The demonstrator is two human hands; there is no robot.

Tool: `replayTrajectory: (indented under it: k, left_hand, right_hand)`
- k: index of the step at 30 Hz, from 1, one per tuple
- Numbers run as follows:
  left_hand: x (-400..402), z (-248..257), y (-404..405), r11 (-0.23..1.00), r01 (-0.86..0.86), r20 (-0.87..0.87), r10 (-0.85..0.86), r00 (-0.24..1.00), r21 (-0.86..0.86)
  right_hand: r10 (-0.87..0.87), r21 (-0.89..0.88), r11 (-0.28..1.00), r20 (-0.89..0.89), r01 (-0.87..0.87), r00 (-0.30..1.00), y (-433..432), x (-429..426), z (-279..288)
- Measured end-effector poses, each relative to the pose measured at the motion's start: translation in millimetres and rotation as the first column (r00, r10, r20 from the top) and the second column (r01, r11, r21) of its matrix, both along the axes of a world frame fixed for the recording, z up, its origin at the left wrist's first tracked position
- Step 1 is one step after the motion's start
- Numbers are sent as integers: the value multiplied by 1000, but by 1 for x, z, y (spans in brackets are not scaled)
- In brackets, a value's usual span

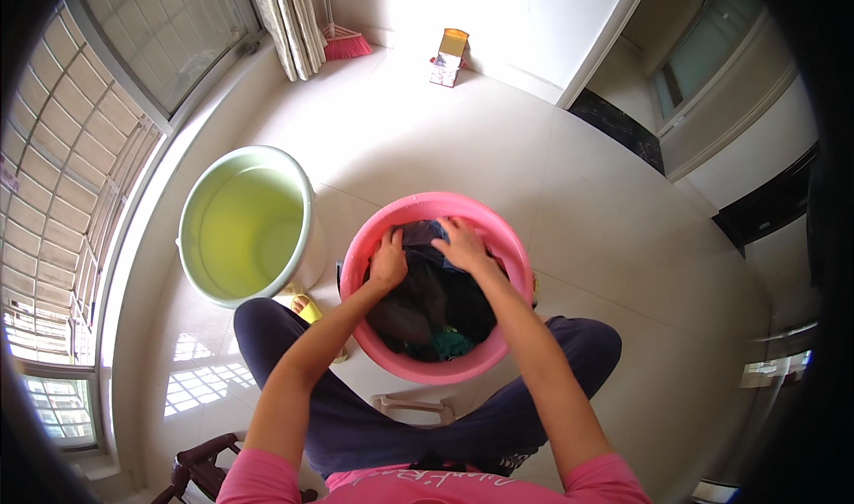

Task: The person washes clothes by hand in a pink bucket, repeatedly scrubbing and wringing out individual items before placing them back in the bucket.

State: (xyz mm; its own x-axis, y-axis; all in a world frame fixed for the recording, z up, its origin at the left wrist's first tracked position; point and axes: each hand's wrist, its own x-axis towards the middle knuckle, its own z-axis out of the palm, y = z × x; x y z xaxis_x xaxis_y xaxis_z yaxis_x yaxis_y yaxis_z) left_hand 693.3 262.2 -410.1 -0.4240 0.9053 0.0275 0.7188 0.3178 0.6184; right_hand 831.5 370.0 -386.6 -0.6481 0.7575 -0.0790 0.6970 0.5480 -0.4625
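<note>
In front of me on the floor stands a round pink plastic basin (427,372) with a heap of dark clothes (460,304) in it. A green piece of cloth (452,344) shows at the near side of the heap. My left hand (389,258) is on the clothes by the basin's left wall, its fingers partly hidden. My right hand (462,244) touches a bluish garment near the far wall, thumb and fingers apart. Whether the left fingers grip any cloth cannot be made out.
A large pale plastic bucket (308,237) stands left of the basin. A beige plastic stool (415,404) shows between my legs. A yellow slipper (308,309) is on my left foot. Farther off are a pink broom (347,45) and an open box (450,57). A dark chair (200,460) stands lower left.
</note>
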Motion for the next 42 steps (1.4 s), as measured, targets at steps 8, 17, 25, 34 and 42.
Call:
replayTrajectory:
  k: [8,17,25,34,42]
  left_hand:
    - [1,-33,16,826,114,-184,-254,949,-552]
    - [-2,-51,37,905,108,-173,-194,966,-410]
    - [-17,70,28,892,243,-143,-317,938,-382]
    - [-33,72,2,994,-89,787,7,618,62]
    - [-3,-40,19,947,-177,952,232,-202,-269]
  right_hand:
    - [-150,87,987,233,133,961,-52,-25,-50]
    - [-417,-46,906,84,421,905,-25,-37,-69]
    - [-36,129,991,34,32,999,-23,-27,-30]
    - [-524,-733,680,-494,-8,694,-9,-8,-8]
    - [-78,-284,953,-559,-102,825,-87,-23,47]
